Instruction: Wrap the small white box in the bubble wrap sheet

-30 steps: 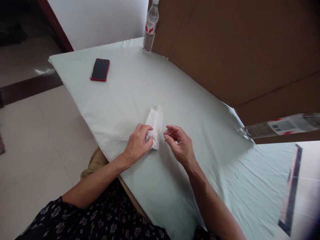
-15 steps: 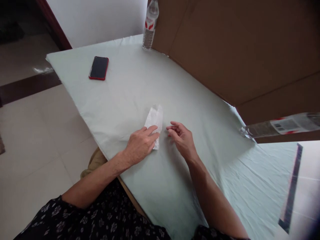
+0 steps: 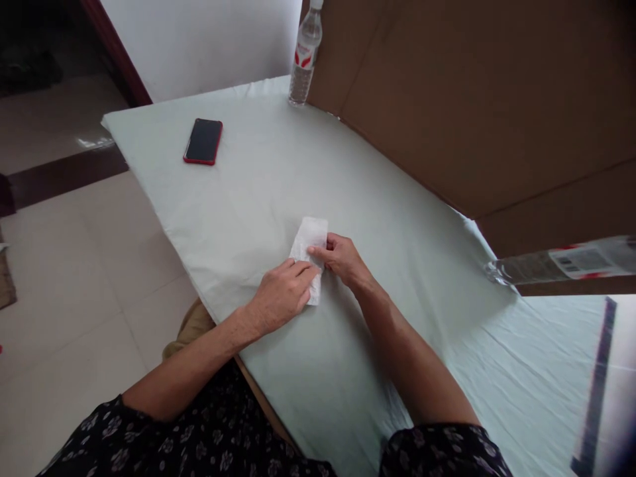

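Observation:
A folded white paper tissue (image 3: 313, 232) lies near the middle of the cloth-covered table, its long side pointing away from me. My left hand (image 3: 284, 291) rests over its lower left part, the fingers bent together on the paper. From the right, my right hand (image 3: 345, 258) pinches the tissue's edge, with the thumb on top and the other fingers partly hidden beneath and behind it.
A pale green cloth (image 3: 248, 192) covers the table. A phone in a red case (image 3: 203, 141) lies at the far left. One water bottle (image 3: 304, 59) stands at the back; another bottle (image 3: 561, 262) is at the right, both beside a large brown cardboard panel (image 3: 447, 99).
My right hand has moved left and taken hold of the tissue's right edge. The tissue's upper end now looks flatter and squarer. My left hand stays on it.

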`<state>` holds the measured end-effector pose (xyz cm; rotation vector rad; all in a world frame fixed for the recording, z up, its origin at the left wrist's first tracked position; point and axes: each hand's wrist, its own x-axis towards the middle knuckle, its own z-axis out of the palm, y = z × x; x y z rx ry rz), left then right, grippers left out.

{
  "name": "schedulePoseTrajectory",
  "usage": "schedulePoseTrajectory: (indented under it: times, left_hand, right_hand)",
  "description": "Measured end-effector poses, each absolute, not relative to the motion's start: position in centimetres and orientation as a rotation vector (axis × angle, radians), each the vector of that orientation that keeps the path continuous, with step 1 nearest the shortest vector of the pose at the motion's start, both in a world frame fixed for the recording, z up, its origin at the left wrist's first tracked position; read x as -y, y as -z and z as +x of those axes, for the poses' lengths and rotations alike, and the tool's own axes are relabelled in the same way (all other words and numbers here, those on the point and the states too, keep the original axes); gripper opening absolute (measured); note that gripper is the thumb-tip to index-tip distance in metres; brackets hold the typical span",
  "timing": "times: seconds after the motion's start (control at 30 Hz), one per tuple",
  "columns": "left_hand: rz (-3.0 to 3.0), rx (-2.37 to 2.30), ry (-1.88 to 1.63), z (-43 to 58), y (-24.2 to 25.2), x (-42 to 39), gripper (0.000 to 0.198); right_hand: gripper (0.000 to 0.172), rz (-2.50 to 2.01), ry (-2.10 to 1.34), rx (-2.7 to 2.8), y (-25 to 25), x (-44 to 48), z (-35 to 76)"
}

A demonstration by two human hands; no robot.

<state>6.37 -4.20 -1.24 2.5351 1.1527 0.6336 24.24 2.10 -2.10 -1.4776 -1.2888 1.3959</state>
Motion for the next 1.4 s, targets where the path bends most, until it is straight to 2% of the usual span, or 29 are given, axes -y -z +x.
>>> schedulePoseTrajectory:
  times: [0.2,0.37,0.5,0.6,0.67,0.77,0.83,0.97,1.07,1.17,1.27,1.4]
  left_hand:
    - [2.374,-1.184,-0.759,6.3,1.8,4.3,0.029]
    - [2.191,-1.448,-0.947,6.7,2.0,5.3,0.023]
    - [2.095,-1.551,-1.106,6.7,2.6,5.4,0.046]
    - [2.098,-1.427,-1.094,6.2,2.8,4.8,0.066]
    - [2.094,-1.275,-1.013,5.8,2.7,4.2,0.061]
    - [2.026,-1.126,-0.953,5.2,2.5,3.6,0.032]
    - [1.981,-1.092,-0.96,4.9,2.5,3.5,0.021]
    - [1.959,-1.037,-0.941,4.2,2.6,3.7,0.022]
    - [1.945,-0.937,-0.881,3.0,2.5,3.7,0.028]
    - [1.938,-0.859,-0.783,1.8,2.0,3.5,0.045]
    - [1.934,-0.877,-0.726,1.5,1.5,3.4,0.058]
    - [1.759,-0.947,-0.705,2.0,1.1,3.7,0.046]
  right_hand:
    - [0.029,-1.317,-1.307,1.302,2.2,-0.6,24.1]
    - [0.027,-1.212,-1.297,1.365,1.1,1.7,24.1]
    - [0.022,-1.248,-1.153,1.558,0.5,3.4,24.1]
    - [0.021,-1.259,-1.041,1.684,0.4,4.3,24.2]
    - [0.02,-1.236,-0.936,1.792,0.5,4.9,24.4]
    - [0.024,-1.164,-0.784,1.927,0.7,5.9,24.9]
    - [0.031,-1.108,-0.714,2.003,1.2,6.6,25.3]
    - [0.061,-1.052,-0.507,2.19,3.3,7.5,25.7]
    - [0.055,-1.052,-0.385,2.218,4.8,7.2,25.6]
    - [0.048,-1.055,-0.475,2.132,4.9,6.6,25.4]
    - [0.041,-1.131,-0.803,1.894,3.8,6.2,24.8]
    - [0.044,-1.234,-1.311,1.525,2.2,6.7,23.8]
